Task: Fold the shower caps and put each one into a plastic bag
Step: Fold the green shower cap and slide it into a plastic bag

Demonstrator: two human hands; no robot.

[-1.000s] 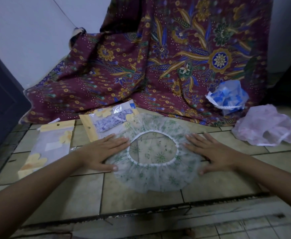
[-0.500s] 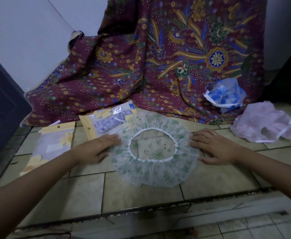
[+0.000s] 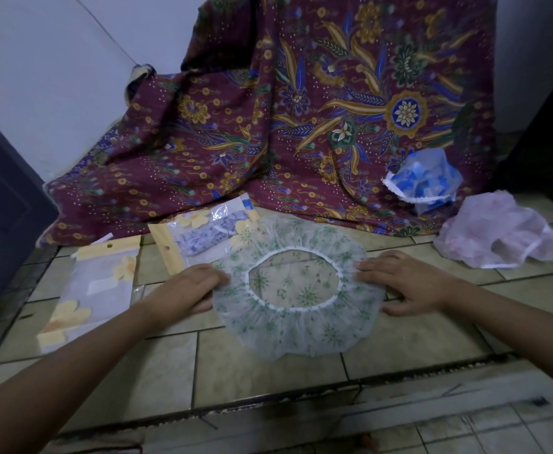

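The left hand point(image 3: 183, 290) and right hand point(image 3: 406, 283) are bare, and the forearms point(image 3: 72, 365) stay unclothed to the frame's lower corners.

Maroon batik cloth point(image 3: 301, 126), gold and blue florals, draped against white wall point(image 3: 55, 60), hem spread onto beige tiled floor point(image 3: 268, 371). Dark door point(image 3: 0, 208) far left. Thin wire point(image 3: 105, 27) crosses wall.

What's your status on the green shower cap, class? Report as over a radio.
Left hand curled on green shower cap, left edge; right hand flat on right edge. Cap spread flat, not yet folded. Its far edge overlaps filled plastic bag.
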